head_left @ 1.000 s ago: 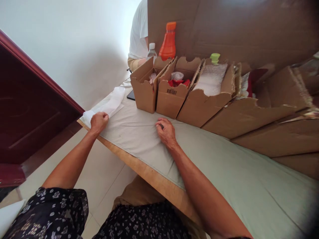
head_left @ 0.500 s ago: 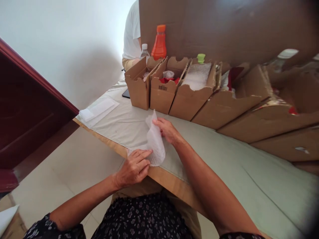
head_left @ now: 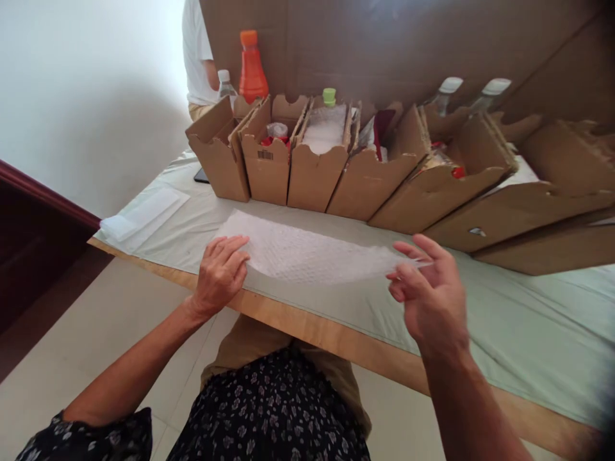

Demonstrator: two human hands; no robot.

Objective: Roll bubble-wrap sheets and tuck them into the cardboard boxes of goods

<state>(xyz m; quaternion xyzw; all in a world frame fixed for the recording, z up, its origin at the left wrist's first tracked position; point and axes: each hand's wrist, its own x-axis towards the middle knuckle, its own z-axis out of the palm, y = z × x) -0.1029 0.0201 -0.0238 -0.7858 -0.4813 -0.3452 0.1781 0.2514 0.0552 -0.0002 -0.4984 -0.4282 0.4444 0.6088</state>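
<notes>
A long piece of white bubble wrap [head_left: 307,248] is stretched crosswise above the cloth-covered table, tapering toward its right end. My left hand [head_left: 223,272] is closed on its left end, fingers over the lower edge near the table's front. At the other end, my right hand [head_left: 427,291] pinches the narrow, gathered tip between thumb and fingers, the remaining fingers partly curled.
Open cardboard bins [head_left: 312,179] stand in a row along the back, holding wrapped items. Behind them are an orange bottle [head_left: 252,70] and clear bottles [head_left: 442,96]. Folded white sheets [head_left: 144,218] lie at the table's left end. A person in a white sleeve [head_left: 198,45] is beyond.
My right hand has moved far right, pulling the bubble wrap from a bunched fold into a stretched strip. My left hand has shifted left and up. The view has turned right.
</notes>
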